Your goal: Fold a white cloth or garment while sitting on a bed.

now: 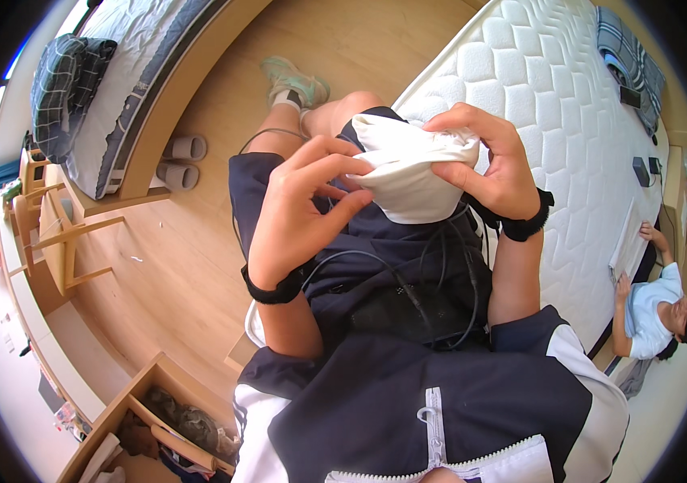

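Note:
A white cloth item (413, 190), folded or bunched so that its full shape cannot be told, is held up above my lap between both hands. My left hand (310, 205) has its fingers and thumb on the cloth's left edge. At the cloth's right end my right hand (494, 166) pinches it, thumb in front and index finger over the top. Black bands circle both wrists. Beneath the cloth lie my dark shorts (349, 241), with a black cable (380, 256) looping across them.
I sit at the edge of a bare white quilted mattress (537, 90). Another person (651, 314) holds a light cloth at its far right. Grey slippers (185, 148) lie by the opposite bed (156, 121). A wooden chair (56, 232) and an open drawer (162, 416) with clothes are at left.

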{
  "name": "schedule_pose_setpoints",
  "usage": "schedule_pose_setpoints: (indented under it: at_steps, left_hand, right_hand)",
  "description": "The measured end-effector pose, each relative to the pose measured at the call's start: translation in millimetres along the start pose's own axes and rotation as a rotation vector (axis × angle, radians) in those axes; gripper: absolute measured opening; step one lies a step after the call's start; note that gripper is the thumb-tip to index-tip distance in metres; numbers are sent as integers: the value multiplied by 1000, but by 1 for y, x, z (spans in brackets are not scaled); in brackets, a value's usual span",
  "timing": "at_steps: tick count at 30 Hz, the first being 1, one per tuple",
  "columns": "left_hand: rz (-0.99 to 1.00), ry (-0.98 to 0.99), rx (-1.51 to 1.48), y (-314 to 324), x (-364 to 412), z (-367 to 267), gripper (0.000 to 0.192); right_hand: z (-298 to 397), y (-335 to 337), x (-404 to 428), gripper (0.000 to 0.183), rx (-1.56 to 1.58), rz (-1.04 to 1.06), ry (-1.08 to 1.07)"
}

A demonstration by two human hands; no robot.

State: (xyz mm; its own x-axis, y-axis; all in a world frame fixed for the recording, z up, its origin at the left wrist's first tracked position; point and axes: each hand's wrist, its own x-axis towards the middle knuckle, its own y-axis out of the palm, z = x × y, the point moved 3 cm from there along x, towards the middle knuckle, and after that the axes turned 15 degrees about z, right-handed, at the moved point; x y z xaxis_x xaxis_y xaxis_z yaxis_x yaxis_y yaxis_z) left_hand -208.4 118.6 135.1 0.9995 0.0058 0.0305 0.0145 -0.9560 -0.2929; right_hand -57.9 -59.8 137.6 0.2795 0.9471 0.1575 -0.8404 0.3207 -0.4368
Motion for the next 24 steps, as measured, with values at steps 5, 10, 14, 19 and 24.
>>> schedule_pose_setpoints:
  at_steps: [5,10,14,19,24]
  left_hand:
    - [32,69,165,2,1,2,18]
    - [-38,64,172,2,-1,0,17]
    - [-22,63,201,0,-3,-1,16]
    - [-73,54,190,0,-5,4,17]
    - [-71,143,224,-2,-3,8,16]
  right_hand:
    - [-3,2,0,30,49,51,8]
    - [-5,1,-1,33,47,60,11]
    - [-3,0,-3,36,62,108,-2]
    - [-7,-2,-5,37,87,109,-15]
    - [-8,-2,-6,37,126,121,-10]
